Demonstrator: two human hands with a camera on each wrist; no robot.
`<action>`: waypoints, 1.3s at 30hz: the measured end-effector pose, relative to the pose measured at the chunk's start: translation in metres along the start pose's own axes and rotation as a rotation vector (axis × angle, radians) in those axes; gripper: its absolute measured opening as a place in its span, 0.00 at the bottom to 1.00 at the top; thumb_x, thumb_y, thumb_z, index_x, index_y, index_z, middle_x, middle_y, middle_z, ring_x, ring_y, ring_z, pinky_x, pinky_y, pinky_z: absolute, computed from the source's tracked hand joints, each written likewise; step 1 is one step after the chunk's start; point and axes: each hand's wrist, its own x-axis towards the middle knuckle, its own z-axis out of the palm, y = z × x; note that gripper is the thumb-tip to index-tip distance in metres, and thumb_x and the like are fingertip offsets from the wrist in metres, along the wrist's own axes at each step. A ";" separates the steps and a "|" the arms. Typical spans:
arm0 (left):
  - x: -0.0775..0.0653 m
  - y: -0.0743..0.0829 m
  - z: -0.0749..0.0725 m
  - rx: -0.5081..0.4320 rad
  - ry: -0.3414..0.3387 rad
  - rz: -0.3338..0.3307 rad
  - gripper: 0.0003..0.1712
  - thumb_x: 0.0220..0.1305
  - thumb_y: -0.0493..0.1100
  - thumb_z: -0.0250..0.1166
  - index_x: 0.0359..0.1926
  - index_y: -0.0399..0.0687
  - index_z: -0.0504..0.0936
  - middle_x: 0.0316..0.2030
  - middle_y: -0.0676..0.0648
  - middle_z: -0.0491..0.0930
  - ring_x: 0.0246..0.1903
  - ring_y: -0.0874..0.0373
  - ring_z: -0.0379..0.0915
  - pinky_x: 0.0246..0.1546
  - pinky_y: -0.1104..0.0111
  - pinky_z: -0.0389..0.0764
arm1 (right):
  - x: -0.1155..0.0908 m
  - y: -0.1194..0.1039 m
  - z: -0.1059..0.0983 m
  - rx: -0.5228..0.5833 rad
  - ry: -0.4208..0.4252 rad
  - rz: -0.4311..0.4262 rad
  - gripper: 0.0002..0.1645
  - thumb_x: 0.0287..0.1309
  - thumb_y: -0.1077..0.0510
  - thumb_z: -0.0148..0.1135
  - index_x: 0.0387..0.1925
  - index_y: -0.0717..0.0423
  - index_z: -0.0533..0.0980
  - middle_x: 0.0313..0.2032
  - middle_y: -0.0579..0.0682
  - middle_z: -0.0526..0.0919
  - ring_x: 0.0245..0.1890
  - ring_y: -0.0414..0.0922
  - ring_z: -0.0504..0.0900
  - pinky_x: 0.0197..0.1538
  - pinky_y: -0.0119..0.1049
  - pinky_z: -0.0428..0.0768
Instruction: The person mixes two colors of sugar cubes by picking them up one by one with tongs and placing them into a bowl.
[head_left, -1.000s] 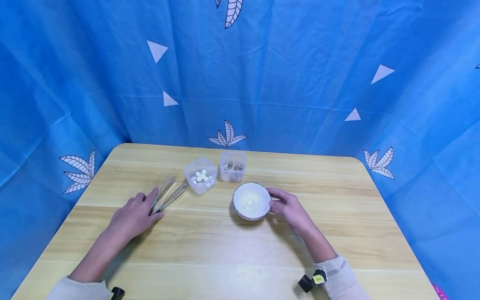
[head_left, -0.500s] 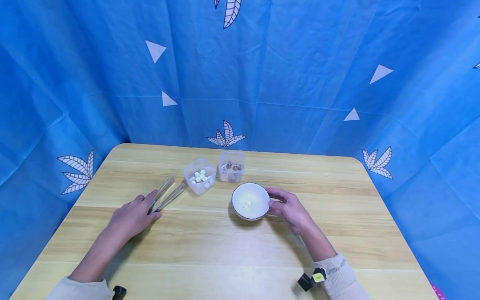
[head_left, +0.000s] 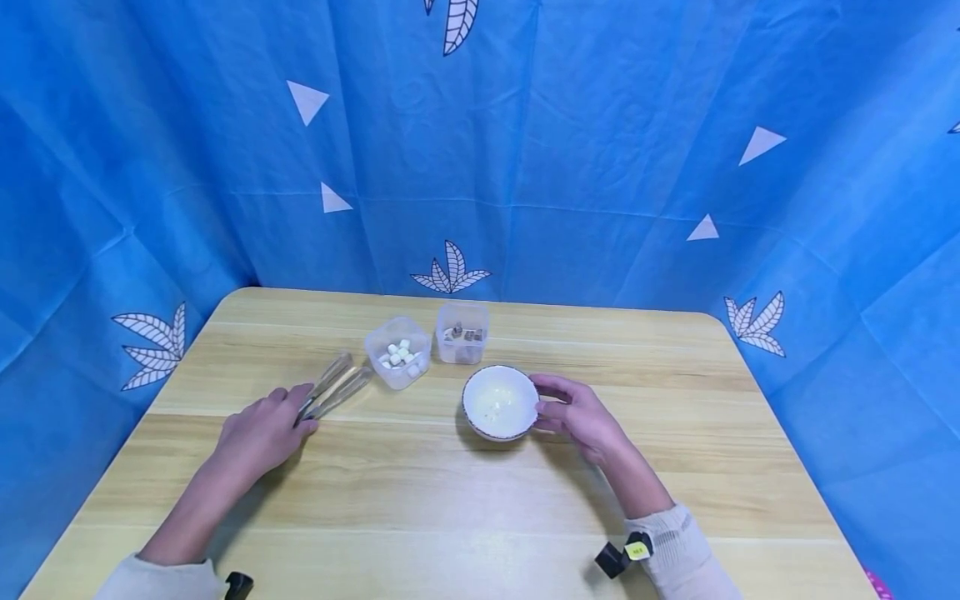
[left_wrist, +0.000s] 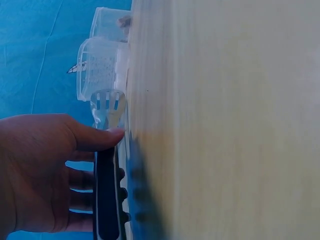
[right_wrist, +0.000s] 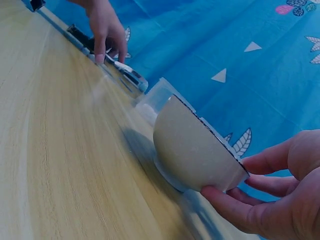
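In the head view my left hand is at the left of the table, its thumb and fingers on either side of a pair of metal tongs. The left wrist view shows the tongs' black handle and slotted end, with the thumb along the near side. The tongs' spread ends point at a clear tub of small white cubes. At mid-table, my right hand grips the right side of a white bowl between thumb and fingers. A few small specks show inside the bowl.
A second clear tub with small brown pieces stands right beside the first, behind the bowl. The wooden table ends at a blue patterned curtain at the back and sides.
My left hand has drawn back slightly toward the lower left along the tongs. The right hand and the bowl have stayed in place; the head view has shifted a little.
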 end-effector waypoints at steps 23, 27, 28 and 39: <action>0.000 -0.006 -0.021 -0.068 0.238 -0.079 0.33 0.71 0.62 0.52 0.65 0.44 0.68 0.45 0.28 0.82 0.33 0.31 0.79 0.16 0.52 0.68 | 0.002 0.002 -0.001 0.010 -0.021 -0.011 0.33 0.62 0.71 0.54 0.69 0.67 0.62 0.68 0.67 0.65 0.55 0.52 0.80 0.56 0.48 0.81; 0.002 -0.003 -0.030 -0.061 0.338 -0.059 0.32 0.68 0.64 0.55 0.61 0.47 0.73 0.38 0.29 0.83 0.23 0.38 0.76 0.12 0.57 0.62 | 0.002 0.003 -0.002 0.009 -0.011 -0.008 0.33 0.62 0.71 0.54 0.69 0.67 0.62 0.68 0.67 0.65 0.56 0.53 0.80 0.55 0.48 0.82; 0.003 -0.002 -0.031 -0.056 0.357 -0.050 0.32 0.68 0.65 0.56 0.60 0.48 0.73 0.36 0.30 0.83 0.22 0.40 0.76 0.12 0.58 0.61 | 0.002 0.003 -0.002 0.008 -0.009 -0.007 0.33 0.62 0.71 0.54 0.69 0.67 0.63 0.68 0.67 0.65 0.56 0.53 0.79 0.55 0.48 0.82; 0.015 0.006 -0.046 0.011 0.428 0.047 0.28 0.68 0.61 0.59 0.57 0.46 0.77 0.28 0.36 0.84 0.17 0.45 0.72 0.11 0.60 0.60 | 0.003 0.004 -0.002 0.016 -0.002 -0.011 0.32 0.62 0.72 0.54 0.68 0.67 0.63 0.67 0.67 0.66 0.55 0.53 0.80 0.54 0.46 0.82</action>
